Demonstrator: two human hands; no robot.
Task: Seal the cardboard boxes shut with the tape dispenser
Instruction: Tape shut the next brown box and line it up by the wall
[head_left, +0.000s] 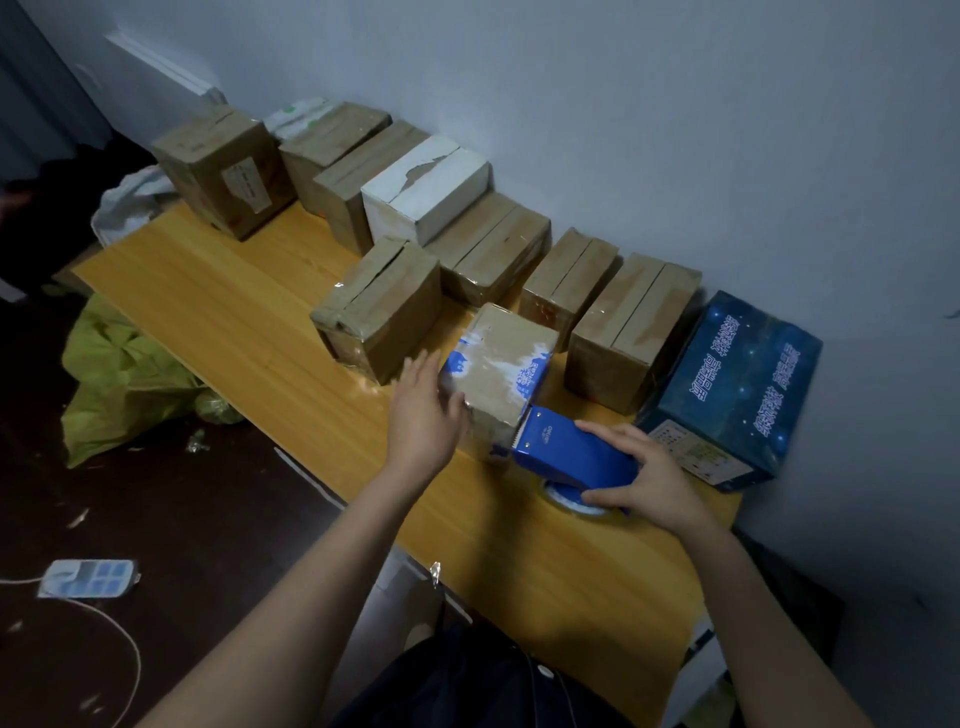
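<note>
On the yellow wooden table by the wall, our left hand lies flat, fingers straight, against the side of a small cardboard box, while our right hand grips the blue tape dispenser, its front edge touching that box's near corner

The tape dispenser lies in the right grip, its front end touching the near side of the small box on the table. The left grip rests against that box's left side. Beyond both grips a row of boxes lines the wall. A large printed box stands just right of the right grip.
</note>
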